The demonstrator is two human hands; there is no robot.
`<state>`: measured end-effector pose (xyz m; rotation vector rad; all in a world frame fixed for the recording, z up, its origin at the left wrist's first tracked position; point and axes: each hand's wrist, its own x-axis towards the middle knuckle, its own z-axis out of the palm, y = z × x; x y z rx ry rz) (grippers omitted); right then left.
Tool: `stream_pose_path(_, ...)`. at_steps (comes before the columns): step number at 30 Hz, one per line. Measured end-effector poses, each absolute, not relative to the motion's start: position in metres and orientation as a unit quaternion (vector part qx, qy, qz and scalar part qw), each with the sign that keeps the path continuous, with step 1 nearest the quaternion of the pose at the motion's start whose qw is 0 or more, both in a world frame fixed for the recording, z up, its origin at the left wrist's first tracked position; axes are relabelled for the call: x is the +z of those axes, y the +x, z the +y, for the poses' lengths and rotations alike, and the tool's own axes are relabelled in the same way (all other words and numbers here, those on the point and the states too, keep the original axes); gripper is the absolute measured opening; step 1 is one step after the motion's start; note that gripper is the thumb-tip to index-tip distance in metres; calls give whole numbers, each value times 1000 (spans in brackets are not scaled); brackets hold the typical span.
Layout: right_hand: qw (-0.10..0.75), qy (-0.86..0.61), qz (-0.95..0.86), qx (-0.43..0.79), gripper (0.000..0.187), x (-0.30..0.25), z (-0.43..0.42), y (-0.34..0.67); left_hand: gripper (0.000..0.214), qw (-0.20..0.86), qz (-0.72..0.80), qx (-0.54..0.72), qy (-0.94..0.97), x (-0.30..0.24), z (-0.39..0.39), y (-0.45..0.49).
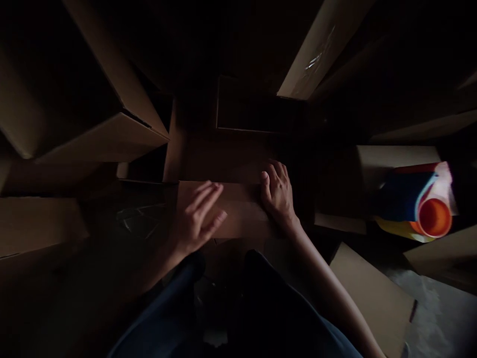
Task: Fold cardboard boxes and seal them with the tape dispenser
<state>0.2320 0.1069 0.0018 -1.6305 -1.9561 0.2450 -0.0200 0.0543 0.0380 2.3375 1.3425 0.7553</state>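
A big tan cardboard box (108,136), sharp-edged, filled the upper left. A smaller brown cardboard box (174,156) lay mid-frame, its smooth rectangular flap (240,211) toward the bottom. At right sat a colourful roll (406,194), round-ended. The hands were apart: left hand (197,219) straight-fingered over the flap, right hand (278,193) curled at its right end, grip impossible to tell.
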Motion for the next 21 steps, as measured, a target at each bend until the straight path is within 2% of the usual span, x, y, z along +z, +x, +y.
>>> stream_pose_path(2, 294, -607, -732, 95, 54, 4, 106, 231, 39, 122, 541, 344, 758, 39, 70, -35)
stream_pose_path(4, 301, -604, -732, 94, 51, 7, 104, 230, 36, 86, 584, 366, 720, 35, 85, -45)
stream_pose_path(9, 300, -608, -730, 92, 50, 10, 102, 227, 39, 84, 631, 329, 697, 14, 108, -45)
stream_pose_path(14, 319, -627, -701, 115, 61, 8, 105, 228, 44, 112, 640, 302, 698, 1, 112, -41)
stream_pose_path(17, 394, -646, -632, 165, 65, 4, 110, 232, 44, 117, 634, 313, 698, 0, 112, -43)
stream_pose_path(21, 549, -645, -416, 330, 66, -15, 113, 242, 37, 136, 642, 350, 669, -1, 113, -47)
